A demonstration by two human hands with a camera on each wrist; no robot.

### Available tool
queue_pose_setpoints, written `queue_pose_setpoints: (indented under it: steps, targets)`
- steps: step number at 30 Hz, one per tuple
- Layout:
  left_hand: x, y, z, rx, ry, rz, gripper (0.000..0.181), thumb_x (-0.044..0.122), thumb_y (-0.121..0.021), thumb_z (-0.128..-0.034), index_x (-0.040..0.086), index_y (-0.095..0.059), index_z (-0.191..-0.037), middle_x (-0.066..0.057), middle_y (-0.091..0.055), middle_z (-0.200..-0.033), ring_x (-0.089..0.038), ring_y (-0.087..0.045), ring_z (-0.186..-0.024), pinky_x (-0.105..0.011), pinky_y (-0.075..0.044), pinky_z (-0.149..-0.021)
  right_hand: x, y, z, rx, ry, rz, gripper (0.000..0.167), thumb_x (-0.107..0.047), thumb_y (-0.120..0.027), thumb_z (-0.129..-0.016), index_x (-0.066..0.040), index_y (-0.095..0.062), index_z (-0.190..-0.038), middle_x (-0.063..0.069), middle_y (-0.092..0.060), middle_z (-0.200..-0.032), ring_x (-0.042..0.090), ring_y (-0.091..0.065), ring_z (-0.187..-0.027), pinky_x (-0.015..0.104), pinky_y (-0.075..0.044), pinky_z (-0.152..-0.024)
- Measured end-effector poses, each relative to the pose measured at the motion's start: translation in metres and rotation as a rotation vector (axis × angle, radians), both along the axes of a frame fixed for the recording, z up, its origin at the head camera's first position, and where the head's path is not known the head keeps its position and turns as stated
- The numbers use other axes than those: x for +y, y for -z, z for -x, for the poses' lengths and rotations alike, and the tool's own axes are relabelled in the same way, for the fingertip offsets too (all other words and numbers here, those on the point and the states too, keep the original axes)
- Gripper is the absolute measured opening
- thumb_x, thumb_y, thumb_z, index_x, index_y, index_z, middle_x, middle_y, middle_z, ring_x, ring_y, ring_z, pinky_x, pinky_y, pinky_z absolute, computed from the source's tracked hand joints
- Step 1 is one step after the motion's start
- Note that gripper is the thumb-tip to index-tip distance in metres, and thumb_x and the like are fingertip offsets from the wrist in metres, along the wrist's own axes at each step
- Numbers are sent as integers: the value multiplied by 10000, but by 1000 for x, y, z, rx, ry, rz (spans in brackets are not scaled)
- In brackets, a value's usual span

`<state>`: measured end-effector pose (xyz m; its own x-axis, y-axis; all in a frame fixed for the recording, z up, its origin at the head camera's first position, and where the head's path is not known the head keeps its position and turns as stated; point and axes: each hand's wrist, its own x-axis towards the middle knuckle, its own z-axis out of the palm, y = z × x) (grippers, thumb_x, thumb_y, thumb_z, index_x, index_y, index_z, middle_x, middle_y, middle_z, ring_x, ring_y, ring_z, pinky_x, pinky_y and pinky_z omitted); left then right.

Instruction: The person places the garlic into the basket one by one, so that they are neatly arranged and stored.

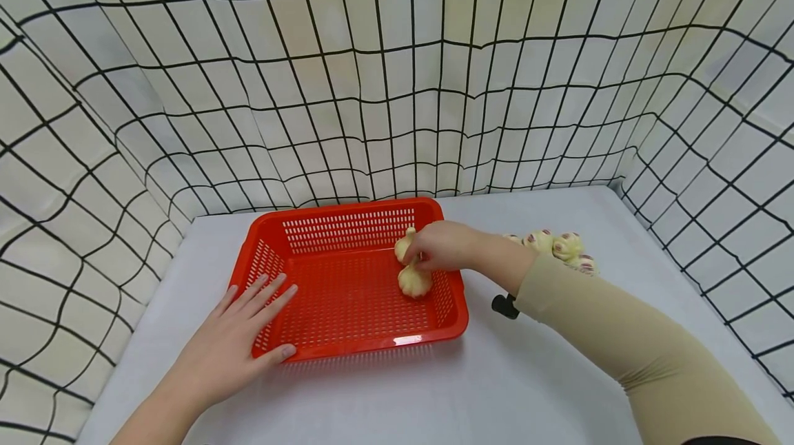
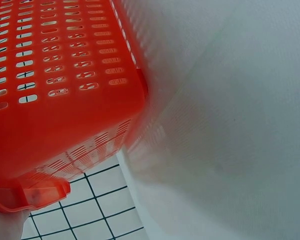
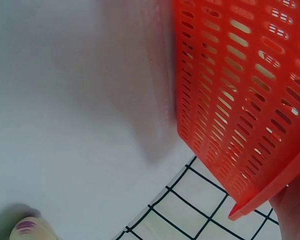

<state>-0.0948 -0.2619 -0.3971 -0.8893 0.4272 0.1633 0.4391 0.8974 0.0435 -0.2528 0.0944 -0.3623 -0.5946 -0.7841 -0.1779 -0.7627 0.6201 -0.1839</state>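
A red plastic basket (image 2: 55, 120) fills the upper left, one face pierced by rows of rounded slots, the adjoining one by narrower slits. At the lower left corner a sliver of the left hand (image 2: 5, 225) meets the basket's flared rim. To the right spreads the white bench (image 2: 240, 100), with soft shadow across it; past its edge, at the bottom, a dark wire grid (image 2: 96, 198) crosses a pale backing (image 2: 115, 202)

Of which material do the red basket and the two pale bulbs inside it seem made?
Red basket: likely moulded plastic, glossy, from the rim's bright highlight and regular slots. Pale bulbs: matte-looking and ribbed like garlic; real or imitation, I cannot tell.
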Motion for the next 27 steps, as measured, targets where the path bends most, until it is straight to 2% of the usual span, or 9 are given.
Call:
queue_pose_setpoints:
  steps: [3,8,17,27]
  targets:
    - [0,-1,0,0,1,-1,842,694,-566,-868,232,-376,-1546,-63,-328,-1596,-365,-295,-1442,-430,56,-1218,-1,2,0,14,-17,-1,211,-194,-708,-918,-260,-776,-1107,-130,-720,-1041,92,-621,-960,274,-504,-896]
    - [1,-1,0,-2,2,-3,841,679,-585,-866,228,-378,-1545,-65,-329,-1596,-364,-292,-1444,-444,46,-1219,-2,4,1,21,-33,2,222,-209,-699,-921,-248,-768,-1128,-142,-717,-1039,82,-613,-933,266,-503,-886]
    - [0,-1,0,10,9,-8,841,672,-591,-868,241,-361,-1552,-62,-316,-1602,-370,-298,-1442,-429,60,-1218,-3,0,1,5,-9,19,261,-260,-690,-924,-246,-751,-1177,-136,-703,-1073,66,-586,-922,249,-502,-870]
    - [0,-1,0,13,11,-7,838,681,-576,-872,228,-372,-1547,-69,-320,-1600,-370,-296,-1443,-436,52,-1218,2,-10,0,-18,37,77,265,-268,-702,-914,-268,-749,-1175,-130,-693,-1156,68,-588,-1114,287,-474,-979]
